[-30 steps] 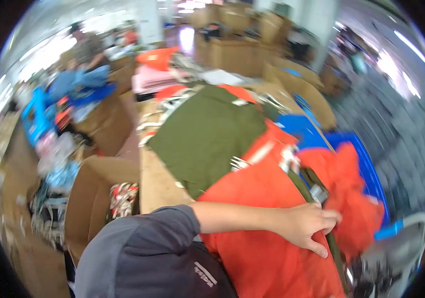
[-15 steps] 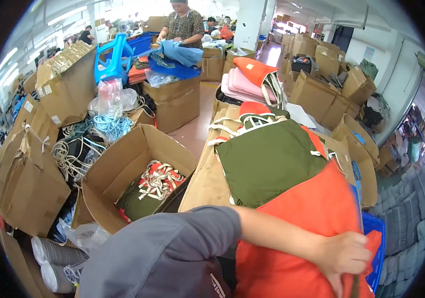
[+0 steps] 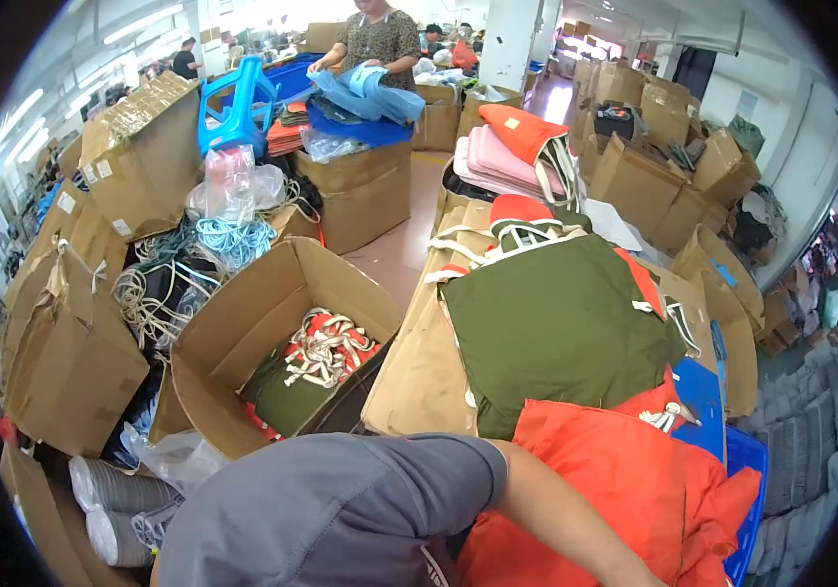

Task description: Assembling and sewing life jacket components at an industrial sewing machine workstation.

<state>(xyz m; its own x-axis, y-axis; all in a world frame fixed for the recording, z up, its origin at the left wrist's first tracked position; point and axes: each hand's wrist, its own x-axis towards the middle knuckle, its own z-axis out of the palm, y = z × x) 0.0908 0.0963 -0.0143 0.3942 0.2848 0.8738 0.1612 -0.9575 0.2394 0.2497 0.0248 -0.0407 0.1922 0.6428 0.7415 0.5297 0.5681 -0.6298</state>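
Note:
My left forearm, coming out of a grey sleeve, reaches to the right across an orange-red cloth piece. The hand itself lies beyond the lower edge, so its fingers are hidden. My right hand does not show anywhere. The red cloth is spread loosely and rumpled at its right side, partly over a blue plastic crate. Just beyond it, a dark green cloth piece with red parts and white straps lies flat on top of a cardboard-covered surface. A bunch of white cord sticks out between them.
To the left, an open cardboard box holds green and red cloth with white straps. Pink folded pieces are stacked at the far end. Beyond stand a blue stool and a person handling blue cloth. Grey bundles lie at right.
My left hand, closed on the red cloth before, has moved down out of view. The red cloth has dropped nearer, uncovering more green cloth, the white cord and a blue surface. The view has shifted slightly.

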